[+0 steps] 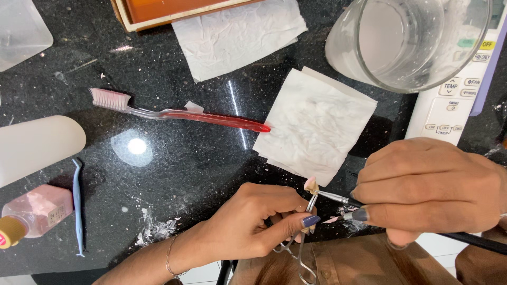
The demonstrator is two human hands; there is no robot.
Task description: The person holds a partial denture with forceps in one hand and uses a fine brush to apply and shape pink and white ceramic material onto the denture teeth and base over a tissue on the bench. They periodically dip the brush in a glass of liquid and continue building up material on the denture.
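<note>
Hands at work on a small tooth-like piece, black stone counter.
Left hand (248, 221) pinches metal forceps (303, 232) gripping the piece (311, 184) at 5 o'clock; right hand (428, 187) pinches a fine brush (338, 198) touching it. Folded tissue (317, 121) at 12 o'clock of the piece.

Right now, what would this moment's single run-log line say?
left hand: holds metal forceps gripping small nail tip | right hand: holds fine brush at tip | nearby: folded tissue, red toothbrush, glass
</note>
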